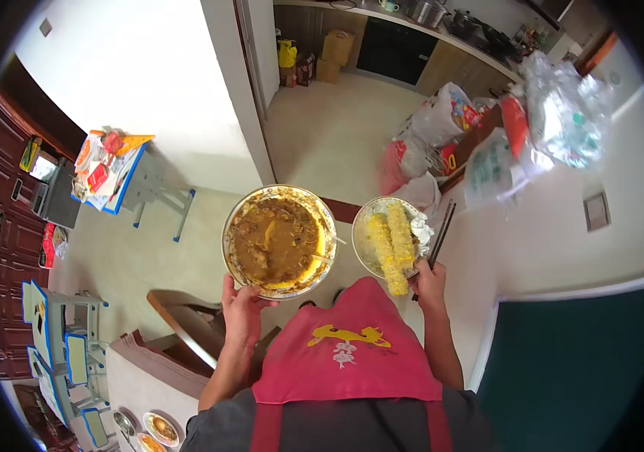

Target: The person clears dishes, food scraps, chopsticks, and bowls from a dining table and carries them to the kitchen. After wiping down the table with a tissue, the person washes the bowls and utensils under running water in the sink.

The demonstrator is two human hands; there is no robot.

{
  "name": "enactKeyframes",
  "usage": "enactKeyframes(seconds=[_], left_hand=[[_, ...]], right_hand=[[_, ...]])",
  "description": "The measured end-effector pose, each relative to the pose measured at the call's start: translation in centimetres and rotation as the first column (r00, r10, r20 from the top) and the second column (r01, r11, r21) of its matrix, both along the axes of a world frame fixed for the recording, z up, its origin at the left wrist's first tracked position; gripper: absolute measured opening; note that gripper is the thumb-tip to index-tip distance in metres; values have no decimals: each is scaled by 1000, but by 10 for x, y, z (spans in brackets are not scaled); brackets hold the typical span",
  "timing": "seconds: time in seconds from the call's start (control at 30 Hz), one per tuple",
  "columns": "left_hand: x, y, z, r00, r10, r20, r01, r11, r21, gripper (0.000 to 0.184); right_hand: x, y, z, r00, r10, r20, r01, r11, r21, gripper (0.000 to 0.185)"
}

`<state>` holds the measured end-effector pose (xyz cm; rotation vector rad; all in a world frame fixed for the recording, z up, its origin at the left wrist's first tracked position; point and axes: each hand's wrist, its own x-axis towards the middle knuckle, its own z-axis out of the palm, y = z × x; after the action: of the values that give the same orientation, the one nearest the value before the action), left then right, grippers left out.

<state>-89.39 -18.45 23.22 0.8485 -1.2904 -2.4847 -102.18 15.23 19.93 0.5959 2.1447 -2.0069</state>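
Note:
My left hand (242,310) grips the near rim of a large round bowl (329,218) of brown stew, which has a spoon handle (323,259) lying over its right side. With my right hand (431,285) I hold a smaller metal bowl (358,239) and a pair of dark chopsticks (442,232) that point up and away. Corn cobs (388,245) lie in that smaller bowl, one reaching past its near rim, beside some crumpled foil (420,228). Both bowls are held up in front of my red apron (359,339), side by side and slightly apart.
Ahead, a doorway opens onto a kitchen with a counter (405,22) and cardboard boxes (337,47). Plastic bags (442,113) crowd its right side. A cluttered small desk (122,177) stands left. Behind my left arm is a table (133,369) with dishes (161,428).

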Motion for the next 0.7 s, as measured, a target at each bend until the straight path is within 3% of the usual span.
enactKeyframes(seconds=[0.2, 0.27, 0.3, 0.37, 0.5, 0.67, 0.7], left_hand=[[-129, -15, -37, 1000, 28, 10, -28, 997, 75, 45], [-186, -17, -39, 999, 20, 42, -20, 1000, -6, 49], [-205, -28, -68, 1000, -8, -4, 8, 1000, 10, 49], [-276, -23, -29, 997, -65, 42, 63, 997, 33, 50], [-395, -37, -28, 997, -74, 29, 71, 993, 90, 48], [-543, -45, -20, 993, -115, -3, 115, 992, 61, 48], [-576, -54, -32, 993, -108, -46, 111, 990, 92, 41]], right_hand=[[-131, -8, -33, 999, -28, -30, 26, 998, -63, 19], [-172, -7, -48, 999, 0, -45, 3, 999, 52, 17], [-208, -5, -63, 996, -9, -84, 20, 991, 135, 16], [-268, -16, -39, 992, -36, -120, 40, 999, 33, 17], [-408, -13, -38, 989, 70, -128, -56, 992, 117, 23], [-550, -36, -3, 990, -32, -134, 43, 996, 79, 22], [-579, -43, -1, 987, -62, -150, 73, 995, 67, 21]])
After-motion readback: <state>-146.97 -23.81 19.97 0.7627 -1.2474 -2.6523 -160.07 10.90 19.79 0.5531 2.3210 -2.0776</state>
